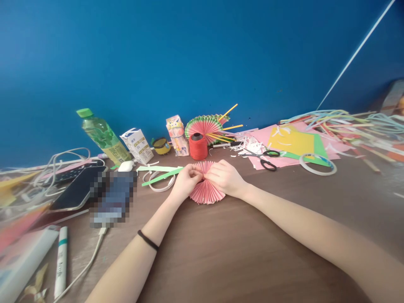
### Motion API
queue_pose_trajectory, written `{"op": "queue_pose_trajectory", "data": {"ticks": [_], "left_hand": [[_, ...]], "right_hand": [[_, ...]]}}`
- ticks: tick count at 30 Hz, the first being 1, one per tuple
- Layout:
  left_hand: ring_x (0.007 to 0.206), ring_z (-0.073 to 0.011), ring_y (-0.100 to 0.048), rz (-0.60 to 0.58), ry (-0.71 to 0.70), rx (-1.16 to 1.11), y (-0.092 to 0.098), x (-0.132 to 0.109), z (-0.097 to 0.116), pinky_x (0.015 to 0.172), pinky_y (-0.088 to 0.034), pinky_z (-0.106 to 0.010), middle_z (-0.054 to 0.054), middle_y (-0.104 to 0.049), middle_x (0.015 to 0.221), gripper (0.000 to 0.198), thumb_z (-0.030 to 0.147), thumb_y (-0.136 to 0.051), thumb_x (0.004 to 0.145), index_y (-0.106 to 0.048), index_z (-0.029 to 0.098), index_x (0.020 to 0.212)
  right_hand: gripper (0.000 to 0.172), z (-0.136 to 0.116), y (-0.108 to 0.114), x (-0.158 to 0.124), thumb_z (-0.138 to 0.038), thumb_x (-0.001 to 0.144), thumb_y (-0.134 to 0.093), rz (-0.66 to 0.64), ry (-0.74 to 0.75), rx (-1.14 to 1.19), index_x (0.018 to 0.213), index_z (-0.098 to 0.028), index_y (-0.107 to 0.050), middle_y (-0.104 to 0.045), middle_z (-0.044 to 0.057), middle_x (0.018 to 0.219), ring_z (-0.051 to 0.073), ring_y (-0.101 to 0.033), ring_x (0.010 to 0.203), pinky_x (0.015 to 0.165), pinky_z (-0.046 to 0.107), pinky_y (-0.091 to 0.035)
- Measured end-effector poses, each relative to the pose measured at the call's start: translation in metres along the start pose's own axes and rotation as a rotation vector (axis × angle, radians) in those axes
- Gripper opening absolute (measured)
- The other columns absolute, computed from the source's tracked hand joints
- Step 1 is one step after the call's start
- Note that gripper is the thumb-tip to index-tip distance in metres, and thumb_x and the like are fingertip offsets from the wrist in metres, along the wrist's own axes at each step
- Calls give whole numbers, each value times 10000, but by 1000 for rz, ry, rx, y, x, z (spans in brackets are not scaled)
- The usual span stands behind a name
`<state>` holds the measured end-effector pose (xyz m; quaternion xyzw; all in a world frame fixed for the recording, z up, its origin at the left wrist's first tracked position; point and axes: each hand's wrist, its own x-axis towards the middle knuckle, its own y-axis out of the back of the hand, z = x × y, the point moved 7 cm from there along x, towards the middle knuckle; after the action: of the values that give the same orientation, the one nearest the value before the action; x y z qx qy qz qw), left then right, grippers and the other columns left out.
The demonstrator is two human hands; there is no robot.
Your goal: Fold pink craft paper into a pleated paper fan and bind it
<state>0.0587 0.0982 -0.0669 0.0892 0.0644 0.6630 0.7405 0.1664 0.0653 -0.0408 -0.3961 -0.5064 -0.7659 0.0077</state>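
A pink pleated paper rosette (207,194), folded like a round fan, lies on the brown table in front of me. My left hand (187,182) pinches it near the centre from the left side. From the right, my right hand (225,179) presses closed fingers on its middle and upper part, hiding the centre. Just behind the rosette stands a spool of red thread (198,147). Behind that, a pink and green pleated paper fan (203,124) leans near the wall. A green paper strip (162,176) lies across a roll of tape (154,185) beside my left hand.
Black scissors (263,159), coloured paper (293,141) and another tape roll (318,165) lie at the back right, near bundled thin sticks (347,122). To the left are a green-capped bottle (104,136), cartons (137,145), a phone (78,188), cables and a white marker (61,263).
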Motion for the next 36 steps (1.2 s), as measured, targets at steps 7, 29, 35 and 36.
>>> {"op": "queue_pose_trajectory", "data": {"ticks": [7, 29, 35, 36], "left_hand": [[546, -96, -557, 13, 2, 21, 0, 0, 1, 597, -431, -226, 48, -574, 546, 129, 98, -553, 617, -508, 156, 723], [668, -128, -581, 13, -157, 131, 1, -2, 5, 663, -437, -262, 12, -604, 706, 119, 118, -510, 643, -534, 171, 747], [626, -124, -540, 21, -205, 246, 0, -5, 10, 620, -409, -258, 1, -591, 712, 58, 150, -513, 655, -541, 175, 699], [629, -124, -536, 19, -214, 256, -1, -5, 10, 622, -409, -260, -1, -587, 720, 40, 155, -514, 658, -536, 175, 686]], "right_hand": [[360, -2, 2, 0, -149, 896, -327, 29, 31, -17, 662, -167, -599, -550, 46, 621, 157, -411, 671, 621, 304, -260], [294, 11, -1, -1, -195, 889, -362, 4, -109, 106, 726, -163, -604, -603, 57, 696, 168, -444, 704, 642, 313, -274], [212, 18, -3, -3, -185, 863, -438, -20, -212, 187, 720, -170, -595, -612, 32, 712, 166, -449, 737, 665, 314, -279], [200, 18, -3, -3, -185, 859, -449, -27, -230, 202, 719, -171, -592, -610, 31, 716, 169, -449, 750, 670, 316, -280]]}}
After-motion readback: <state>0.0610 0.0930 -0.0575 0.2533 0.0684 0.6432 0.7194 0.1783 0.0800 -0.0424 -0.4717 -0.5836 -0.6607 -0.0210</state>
